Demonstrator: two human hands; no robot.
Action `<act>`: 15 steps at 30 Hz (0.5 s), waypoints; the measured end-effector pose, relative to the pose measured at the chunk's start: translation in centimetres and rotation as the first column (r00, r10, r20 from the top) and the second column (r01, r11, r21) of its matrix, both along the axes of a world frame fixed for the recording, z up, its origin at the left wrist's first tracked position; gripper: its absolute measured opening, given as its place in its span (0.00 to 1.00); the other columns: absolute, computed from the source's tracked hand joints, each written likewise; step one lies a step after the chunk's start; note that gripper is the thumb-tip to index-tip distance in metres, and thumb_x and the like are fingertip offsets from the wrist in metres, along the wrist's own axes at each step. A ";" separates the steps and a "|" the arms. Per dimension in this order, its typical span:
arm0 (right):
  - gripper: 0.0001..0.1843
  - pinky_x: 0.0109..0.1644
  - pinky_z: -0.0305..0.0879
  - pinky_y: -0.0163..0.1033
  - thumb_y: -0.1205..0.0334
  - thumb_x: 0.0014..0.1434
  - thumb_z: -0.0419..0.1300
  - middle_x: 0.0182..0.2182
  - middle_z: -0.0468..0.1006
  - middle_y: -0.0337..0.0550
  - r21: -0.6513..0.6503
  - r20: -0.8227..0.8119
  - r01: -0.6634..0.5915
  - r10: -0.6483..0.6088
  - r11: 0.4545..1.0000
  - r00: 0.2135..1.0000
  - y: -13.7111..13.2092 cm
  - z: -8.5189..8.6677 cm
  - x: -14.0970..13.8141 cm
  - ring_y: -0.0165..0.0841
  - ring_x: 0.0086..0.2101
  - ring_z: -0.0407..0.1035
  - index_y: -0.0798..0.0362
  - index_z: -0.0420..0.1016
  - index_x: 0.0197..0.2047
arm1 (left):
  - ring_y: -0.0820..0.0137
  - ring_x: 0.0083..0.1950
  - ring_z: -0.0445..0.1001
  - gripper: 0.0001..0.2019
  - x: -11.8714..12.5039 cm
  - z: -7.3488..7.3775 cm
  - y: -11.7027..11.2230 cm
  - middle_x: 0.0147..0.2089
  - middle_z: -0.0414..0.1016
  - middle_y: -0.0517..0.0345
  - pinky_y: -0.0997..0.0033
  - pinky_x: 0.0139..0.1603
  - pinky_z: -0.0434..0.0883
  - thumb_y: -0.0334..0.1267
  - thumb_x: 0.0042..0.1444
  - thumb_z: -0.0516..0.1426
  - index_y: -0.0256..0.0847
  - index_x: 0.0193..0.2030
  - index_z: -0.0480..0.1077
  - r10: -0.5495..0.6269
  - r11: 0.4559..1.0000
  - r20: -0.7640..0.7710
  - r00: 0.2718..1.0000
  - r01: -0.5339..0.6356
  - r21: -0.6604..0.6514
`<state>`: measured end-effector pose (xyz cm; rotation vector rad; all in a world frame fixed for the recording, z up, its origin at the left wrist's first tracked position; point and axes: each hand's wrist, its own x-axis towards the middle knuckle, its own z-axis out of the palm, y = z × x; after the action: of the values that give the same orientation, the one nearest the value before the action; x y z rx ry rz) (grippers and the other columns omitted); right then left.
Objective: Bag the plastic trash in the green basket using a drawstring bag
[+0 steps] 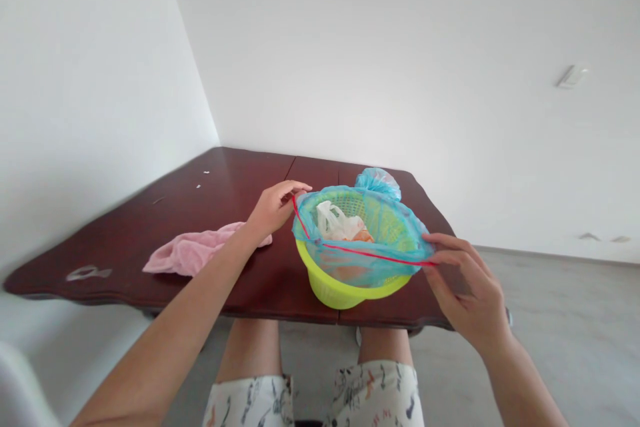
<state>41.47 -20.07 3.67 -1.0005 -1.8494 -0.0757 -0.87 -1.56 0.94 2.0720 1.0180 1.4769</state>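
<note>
A yellow-green plastic basket (335,294) with perforated walls stands near the front edge of the table. Draped over its rim and down inside is a thin blue drawstring garbage bag (395,220) with a red drawstring (373,254) across the near side. In the basket lies a crumpled white plastic bag (336,222) with orange marks. My left hand (276,206) is closed on the bag's edge at the left rim. At the right rim, my right hand (465,284) pinches the bag and its red string between thumb and fingers.
Behind the basket sits a bunched blue plastic bag (379,182). A pink cloth (193,250) lies left on the dark red-brown table (240,177), near a clear, shiny flat item (89,273). Small white scraps (206,172) lie farther back. White walls border the table.
</note>
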 end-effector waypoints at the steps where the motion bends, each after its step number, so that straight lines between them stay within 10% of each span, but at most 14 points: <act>1: 0.07 0.61 0.84 0.60 0.64 0.74 0.73 0.64 0.88 0.52 0.012 -0.031 0.022 -0.021 1.000 0.999 0.0 0.0 0.0 0.51 0.56 0.86 0.42 0.81 0.49 | 0.57 0.51 0.89 0.20 0.3 0.3 0.1 0.52 0.94 0.47 0.62 0.55 0.84 0.59 0.77 0.68 0.45 0.57 0.91 0.008 1.000 0.056 0.998 -0.008 -0.005; 9: 0.06 0.62 0.82 0.66 0.62 0.72 0.75 0.65 0.88 0.54 0.232 -0.215 0.168 -0.118 0.958 0.969 -0.1 0.4 -1.2 0.54 0.57 0.85 0.43 0.85 0.48 | 0.63 0.45 0.89 0.34 0.6 1.6 0.5 0.51 0.88 0.49 0.67 0.43 0.85 0.76 0.74 0.64 0.42 0.56 0.83 -0.029 0.984 0.415 0.910 0.098 -0.147; 15: 0.06 0.38 0.72 0.46 0.56 0.74 0.80 0.37 0.85 0.44 0.220 -0.538 0.377 -0.211 0.900 0.816 -1.7 0.3 -2.3 0.39 0.34 0.77 0.45 0.90 0.44 | 0.67 0.35 0.85 0.29 0.0 2.8 -1.8 0.35 0.86 0.57 0.67 0.43 0.85 0.71 0.73 0.69 0.43 0.53 0.85 -0.035 0.975 0.481 0.876 0.136 -0.176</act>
<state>39.17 -21.79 3.92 -0.9618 -1.1445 -0.2695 -0.92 -3.40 3.79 1.4807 0.8247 1.6441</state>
